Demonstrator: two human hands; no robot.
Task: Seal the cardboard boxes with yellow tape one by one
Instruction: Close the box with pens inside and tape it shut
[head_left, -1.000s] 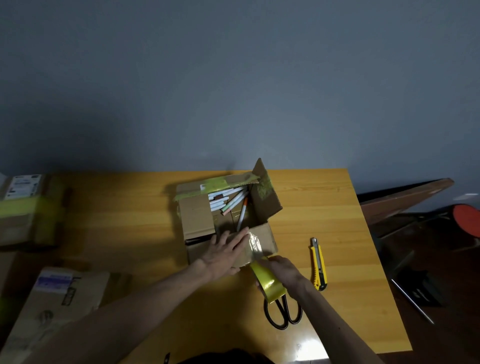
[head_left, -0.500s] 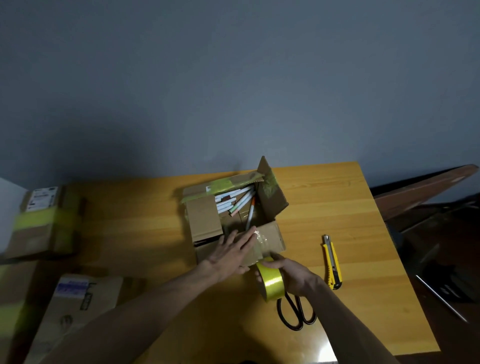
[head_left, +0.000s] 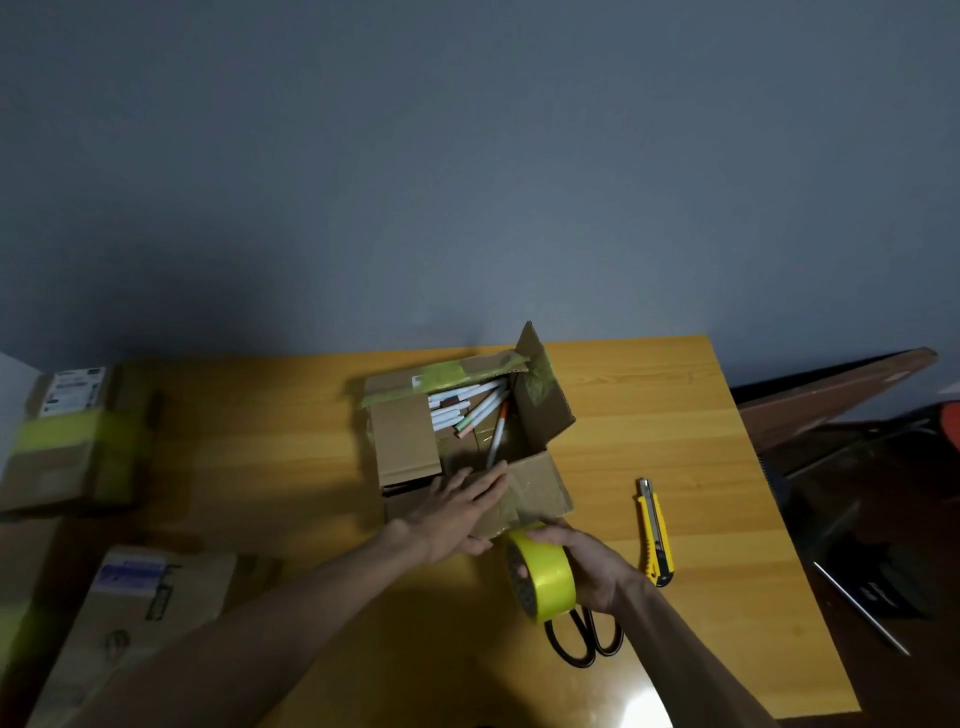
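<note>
Cardboard box (head_left: 540, 480), one, open, under flat fingers of left hand (head_left: 457, 514); right hand (head_left: 595, 566) fingers grip one tape roll (head_left: 545, 579).

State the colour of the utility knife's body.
Yellow; the utility knife shows best in the head view.

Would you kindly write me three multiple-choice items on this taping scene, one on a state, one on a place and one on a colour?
1. The cardboard box in the middle is: A) taped shut B) open, with pens showing inside C) crushed flat.
2. The utility knife lies: A) inside the box B) on the table, right of the box C) on the floor.
3. The scissors have handles that are: A) black B) red C) white.

Answers: 1 B, the flaps stand apart above the pens; 2 B, it lies flat on the wood beside the box; 3 A, both loops are black.
</note>
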